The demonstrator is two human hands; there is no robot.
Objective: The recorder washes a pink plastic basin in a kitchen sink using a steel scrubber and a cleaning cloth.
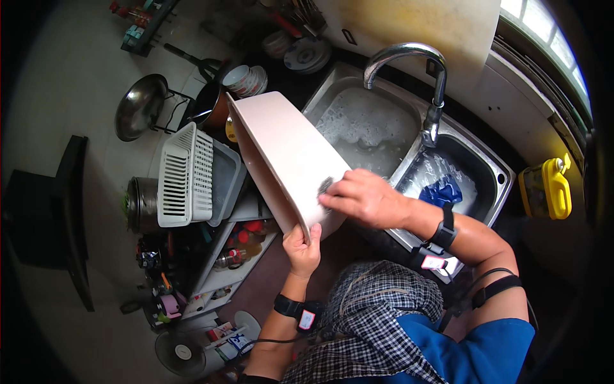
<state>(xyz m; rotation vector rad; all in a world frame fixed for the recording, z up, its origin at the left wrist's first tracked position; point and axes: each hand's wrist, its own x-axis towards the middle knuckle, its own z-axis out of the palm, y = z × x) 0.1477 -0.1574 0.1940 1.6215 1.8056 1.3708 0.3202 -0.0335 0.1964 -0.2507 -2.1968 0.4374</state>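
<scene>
My left hand (303,249) grips the rim of a pale pink plastic basin (292,139) at its near corner. The basin is tipped on its side, its opening facing left. Against its outer wall, near the close end, my right hand (362,199) presses a dark steel-wool scrubber (326,187) between fingers and thumb. Just behind the basin lies a double stainless-steel sink (407,163). Its left bowl holds cloudy, foamy water (369,120). In the right bowl a crumpled blue item (441,191) lies with clear plastic. A chrome faucet (434,96) arches over the left bowl.
A white slotted basket (187,180) leans by a grey tub (225,177) on the left. Stacked bowls (245,79) and plates (307,54) stand behind the basin. A yellow jug (547,187) is right of the sink. Low left is an open cabinet (240,264) with jars.
</scene>
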